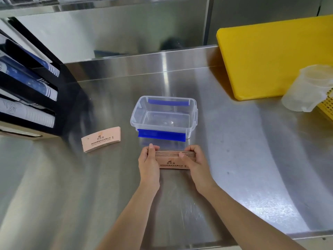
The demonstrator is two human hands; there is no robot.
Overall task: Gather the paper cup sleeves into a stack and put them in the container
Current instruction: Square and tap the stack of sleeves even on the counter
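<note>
- The stainless steel counter (pixel 234 159) carries everything and runs back to a steel splashback.
- A yellow cutting board (pixel 270 58) leans at the back right corner, its lower edge on the counter.
- A black rack (pixel 59 98) stands at the left edge; its slanted slots hold stacks of paper cups (pixel 36 116) lying on their sides, rims toward the counter.
- A clear plastic container (pixel 163 117) with blue latch flaps on its near and far sides sits open in the middle of the counter; nothing lies inside it.
- A translucent measuring cup (pixel 308 87) rests tilted at the right, against a yellow basket (pixel 327 107) at the frame edge.
- The left hand (pixel 148 164) and the right hand (pixel 195 165) each clasp one end of a held stack of sleeves (pixel 173 158), pressed together between them, edges up, just in front of the container's near latch.
- A second stack of sleeves (pixel 100 138) lies flat on the counter to the left of the container, apart from it and from both hands.
</note>
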